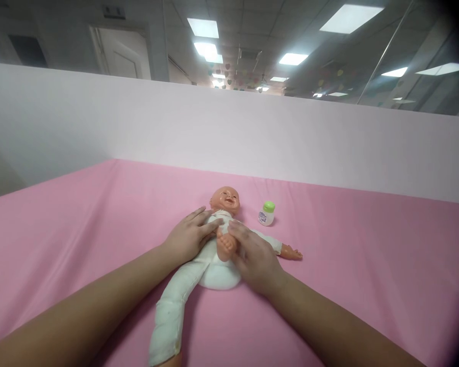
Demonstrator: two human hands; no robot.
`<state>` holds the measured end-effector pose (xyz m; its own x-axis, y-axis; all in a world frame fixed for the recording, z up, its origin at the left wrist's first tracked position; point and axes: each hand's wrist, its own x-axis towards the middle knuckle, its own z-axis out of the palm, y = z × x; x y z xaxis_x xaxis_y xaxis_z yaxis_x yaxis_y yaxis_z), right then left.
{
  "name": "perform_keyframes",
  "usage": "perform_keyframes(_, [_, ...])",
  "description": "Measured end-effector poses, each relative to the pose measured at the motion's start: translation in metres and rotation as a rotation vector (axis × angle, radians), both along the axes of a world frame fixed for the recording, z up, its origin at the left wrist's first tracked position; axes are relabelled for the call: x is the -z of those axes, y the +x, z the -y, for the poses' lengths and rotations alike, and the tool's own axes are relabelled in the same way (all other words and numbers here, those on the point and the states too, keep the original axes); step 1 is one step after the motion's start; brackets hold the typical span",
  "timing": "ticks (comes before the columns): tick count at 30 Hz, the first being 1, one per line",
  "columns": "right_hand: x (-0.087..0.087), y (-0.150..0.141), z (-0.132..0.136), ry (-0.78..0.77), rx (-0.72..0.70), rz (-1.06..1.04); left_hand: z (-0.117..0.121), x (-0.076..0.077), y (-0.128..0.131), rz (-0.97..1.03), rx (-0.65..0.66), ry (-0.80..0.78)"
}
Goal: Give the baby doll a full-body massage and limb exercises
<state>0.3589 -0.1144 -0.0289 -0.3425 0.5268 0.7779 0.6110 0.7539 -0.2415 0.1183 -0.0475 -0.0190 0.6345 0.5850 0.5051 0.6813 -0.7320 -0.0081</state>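
A baby doll (pixel 220 275) with a white cloth body lies face up, its head far from me. My left hand (pixel 189 235) rests along the doll's left-hand side as I see it, fingers stretched over its chest. My right hand (pixel 258 257) is closed around the doll's folded-up leg, whose bare foot (pixel 226 245) shows between my two hands. The other leg (pixel 172 300) stretches toward me at the lower left. One doll arm (pixel 290 252) reaches out to the right; the other is hidden by my left hand.
A small clear bottle (pixel 266 215) with a green cap stands right of the doll's head. Pink sheeting (pixel 348 265) covers the surface. Behind it runs a low white wall (pixel 229 130), with glass and ceiling lights above.
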Motion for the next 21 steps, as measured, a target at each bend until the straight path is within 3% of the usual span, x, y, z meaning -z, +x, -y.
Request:
perform_keyframes(4, [0.001,0.001,0.004,-0.024,-0.023,-0.049,-0.001,0.002,-0.001,0.058,-0.013,-0.067])
perform_keyframes(8, [-0.008,0.000,0.019,0.120,-0.146,-0.094,-0.002,0.000,-0.004,0.203,-0.088,-0.193])
perform_keyframes(11, [-0.020,-0.007,0.038,0.213,-0.264,-0.097,-0.008,0.000,-0.009,0.418,-0.121,-0.318])
perform_keyframes(14, [-0.025,-0.016,0.055,0.202,-0.455,-0.065,-0.022,0.007,-0.018,0.746,-0.234,-0.505])
perform_keyframes(18, [-0.013,-0.025,0.065,0.075,-0.632,0.169,-0.043,0.015,-0.028,1.267,-0.307,-0.818])
perform_keyframes(21, [0.001,-0.031,0.065,-0.018,-0.639,0.472,-0.050,0.014,-0.032,1.420,-0.324,-0.900])
